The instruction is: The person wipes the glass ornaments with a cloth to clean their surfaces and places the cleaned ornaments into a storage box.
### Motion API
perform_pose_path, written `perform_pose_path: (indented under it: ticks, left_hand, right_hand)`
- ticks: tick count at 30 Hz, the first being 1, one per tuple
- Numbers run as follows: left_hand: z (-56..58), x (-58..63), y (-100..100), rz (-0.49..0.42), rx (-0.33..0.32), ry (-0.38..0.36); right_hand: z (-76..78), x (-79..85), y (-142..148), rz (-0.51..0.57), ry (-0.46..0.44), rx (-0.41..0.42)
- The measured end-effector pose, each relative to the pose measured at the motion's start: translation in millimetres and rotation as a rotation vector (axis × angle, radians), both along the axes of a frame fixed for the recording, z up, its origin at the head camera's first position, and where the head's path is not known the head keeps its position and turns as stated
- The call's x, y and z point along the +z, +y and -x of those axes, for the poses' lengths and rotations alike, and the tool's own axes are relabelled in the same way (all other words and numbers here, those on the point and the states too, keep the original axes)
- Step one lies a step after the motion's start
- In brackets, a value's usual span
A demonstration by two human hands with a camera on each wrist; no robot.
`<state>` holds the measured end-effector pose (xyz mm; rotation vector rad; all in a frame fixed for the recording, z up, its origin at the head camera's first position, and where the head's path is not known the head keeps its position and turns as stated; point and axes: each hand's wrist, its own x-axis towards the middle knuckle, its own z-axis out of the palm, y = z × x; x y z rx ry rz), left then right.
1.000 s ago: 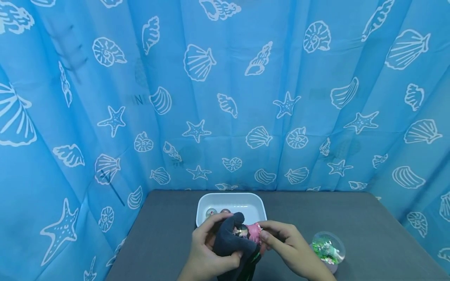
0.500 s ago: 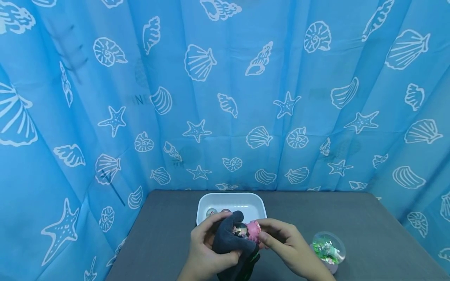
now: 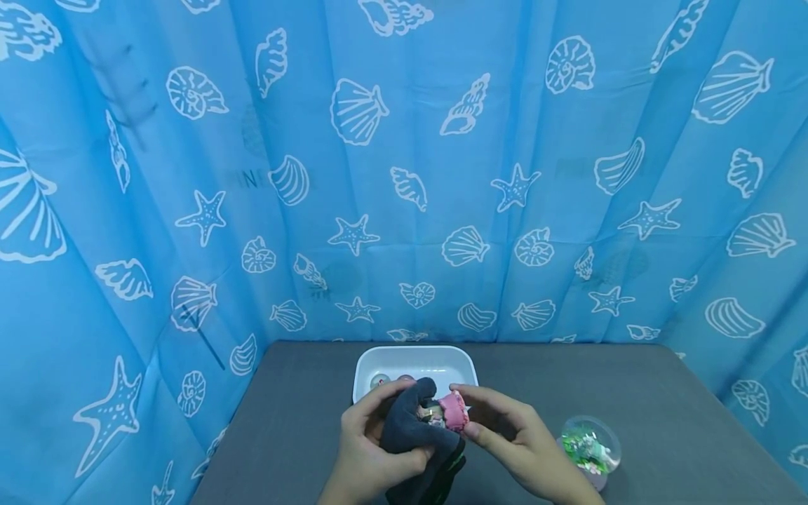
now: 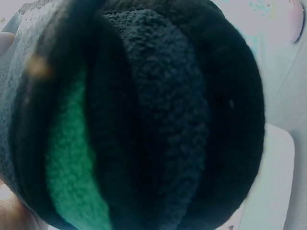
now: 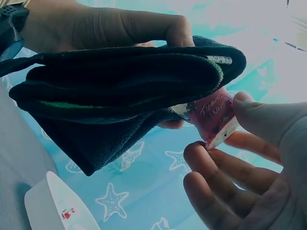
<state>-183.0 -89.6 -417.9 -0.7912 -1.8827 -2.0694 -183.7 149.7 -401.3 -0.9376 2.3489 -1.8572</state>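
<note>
From where I stood, the work on the pink-based globe [image 3: 453, 412] looked midway: the left hand [image 3: 371, 449] gripped a dark cloth [image 3: 404, 429] around its dome, the right hand [image 3: 520, 438] pinched its base between thumb and fingers, and it had yet to be set down. It was held sideways by the near edge of the white tray [image 3: 451, 365], long axis running across, base pointing right, dome left. Another globe [image 3: 588, 449] stood apart on the surface [image 3: 299, 421], whether finished or waiting I couldn't tell.
</note>
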Motion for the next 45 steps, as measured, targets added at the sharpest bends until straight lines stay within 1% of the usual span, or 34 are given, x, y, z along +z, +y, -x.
perform_pose_path:
  ticks: [3,5,12,17,21,23,28,32,35,38,40,43,45]
  left_hand:
    - [1.1,-0.5,0.1,-0.003,-0.002,0.018]
    - [1.8,-1.4,0.0,-0.007,-0.005,0.027]
    - [3.1,-3.9,-0.6,-0.011,-0.016,0.028]
    - [3.7,-4.0,-0.7,-0.032,-0.034,0.043]
    - [3.9,-4.1,0.2,-0.073,-0.073,0.063]
    - [4.0,-4.4,0.8,-0.091,-0.091,0.064]
    - [4.6,-5.8,1.0,-0.101,-0.095,0.062]
    - [7.0,-6.2,-0.2,-0.097,-0.092,0.127]
    - [8.1,-5.7,-1.5,-0.096,-0.089,0.154]
    - [7.6,-4.7,-2.6,-0.095,-0.087,0.142]
    - [7.2,-3.8,-2.8,-0.096,-0.089,0.138]
    - [5.9,-2.7,-2.6,-0.095,-0.095,0.121]
    - [4.9,-2.3,-2.5,-0.094,-0.099,0.111]
  right_hand:
    - [-0.4,-0.3,0.0,-0.007,0.049,-0.022]
    - [-0.9,0.3,0.1,0.006,0.077,-0.024]
    - [-2.7,2.0,-0.7,0.11,0.159,0.039]
    - [-3.1,1.2,-1.4,0.165,0.194,0.063]
    - [-2.7,1.0,-1.8,0.175,0.207,0.048]
    - [-2.9,1.3,-1.7,0.159,0.196,0.03]
    - [-3.0,1.8,-2.0,0.116,0.177,0.004]
    - [-3.3,2.4,-2.4,0.109,0.182,-0.007]
    - [-4.0,3.3,-2.6,0.113,0.196,-0.013]
    - [-4.6,4.5,-2.5,0.122,0.206,-0.029]
    - [-5.5,5.3,-1.8,0.118,0.208,-0.054]
    - [-6.1,6.3,-0.3,0.11,0.184,-0.081]
    - [-5.9,6.5,0.3,0.117,0.165,-0.066]
